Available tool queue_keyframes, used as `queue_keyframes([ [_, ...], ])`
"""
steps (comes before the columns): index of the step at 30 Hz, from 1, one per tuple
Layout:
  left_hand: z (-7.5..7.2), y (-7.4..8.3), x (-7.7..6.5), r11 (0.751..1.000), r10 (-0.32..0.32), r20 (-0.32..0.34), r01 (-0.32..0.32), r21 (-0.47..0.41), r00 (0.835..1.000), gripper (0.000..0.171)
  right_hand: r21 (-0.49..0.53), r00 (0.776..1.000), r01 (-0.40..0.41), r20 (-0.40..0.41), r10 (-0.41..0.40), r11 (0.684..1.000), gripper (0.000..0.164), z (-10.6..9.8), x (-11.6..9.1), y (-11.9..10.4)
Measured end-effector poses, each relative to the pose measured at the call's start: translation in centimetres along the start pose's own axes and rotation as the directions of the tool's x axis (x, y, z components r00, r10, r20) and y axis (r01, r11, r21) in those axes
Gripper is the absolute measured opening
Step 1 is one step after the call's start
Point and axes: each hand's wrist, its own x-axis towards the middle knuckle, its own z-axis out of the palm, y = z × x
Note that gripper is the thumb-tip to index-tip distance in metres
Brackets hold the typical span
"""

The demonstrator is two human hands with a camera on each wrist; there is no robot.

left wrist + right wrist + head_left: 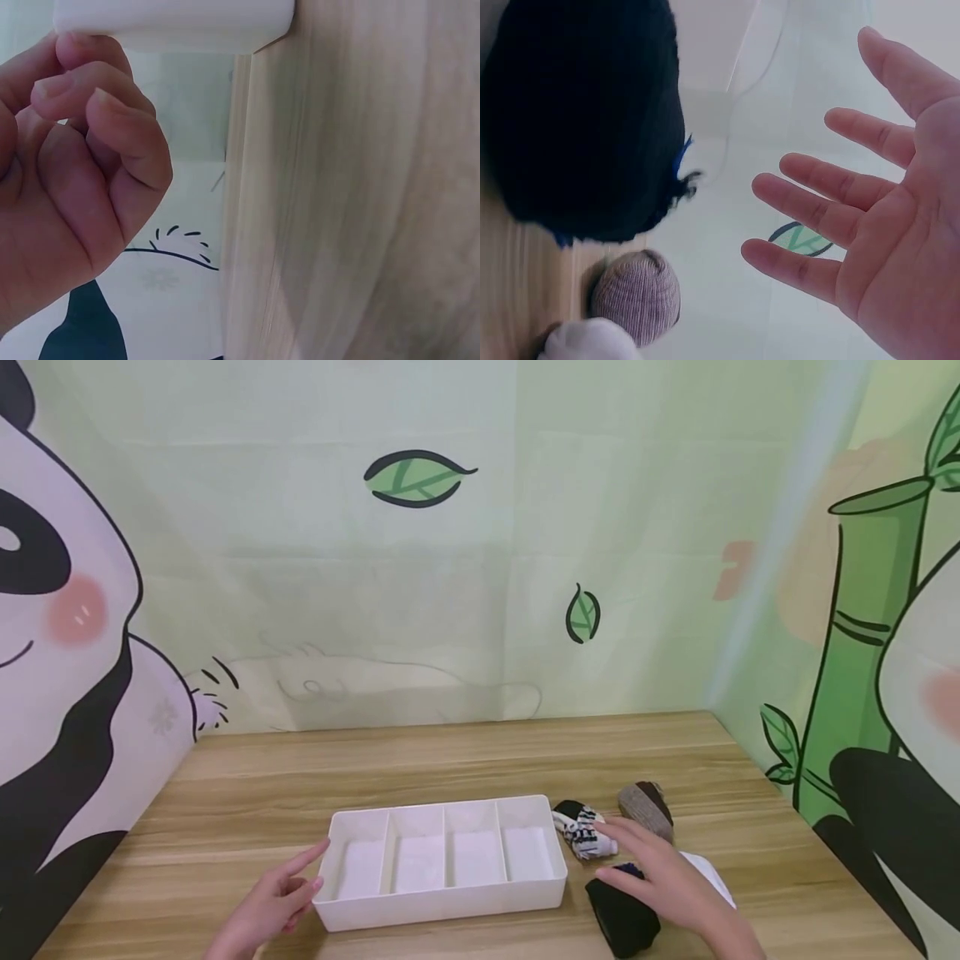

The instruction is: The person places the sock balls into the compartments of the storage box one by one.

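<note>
A white box (438,906) with several compartments in a row stands on the wooden table. At its left end my left hand (270,902) touches the outer wall, index finger stretched along it and the other fingers loosely bent; in the left wrist view the fingertips meet the box (180,26). My right hand (667,881) hovers over a group of rolled socks, fingers spread and palm bare in the right wrist view. Under it lies a black sock roll (626,914). Beside the box's right end sits a black-and-white patterned roll (585,835).
Behind the right hand lies a grey-brown ribbed sock roll (645,810). A white roll (708,872) is partly hidden by that hand. The wooden table (450,756) meets a printed cloth backdrop (300,568) at its far edge and on both sides.
</note>
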Motion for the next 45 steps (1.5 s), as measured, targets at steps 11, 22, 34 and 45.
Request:
queue_keyframes([
  [11, 0.0, 0.2, -0.1, 1.000, -0.007, 0.005, 0.007, 0.005, 1.000, 0.055, -0.064, 0.993, 0.076, -0.089, -0.082, 0.995, 0.048, -0.3, -1.6, 1.2],
  [22, 0.0, 0.1, 0.0, 1.000, 0.006, 0.018, -0.006, 0.018, 1.000, 0.055, -0.048, 0.999, -0.029, -0.033, 0.027, 0.998, 0.050, -1.0, -2.9, 2.7],
  [34, -0.3, -0.2, 0.1, 1.000, -0.004, 0.051, 0.005, -0.016, 0.999, 0.059, -0.062, 0.993, -0.117, -0.011, 0.116, 0.991, 0.048, -1.6, -4.6, 4.4],
  [45, -0.3, -0.1, 0.2, 1.000, -0.017, 0.048, 0.018, -0.006, 0.999, 0.056, -0.150, 0.997, -0.075, -0.044, 0.069, 0.986, 0.034, -2.2, -5.8, 6.1],
])
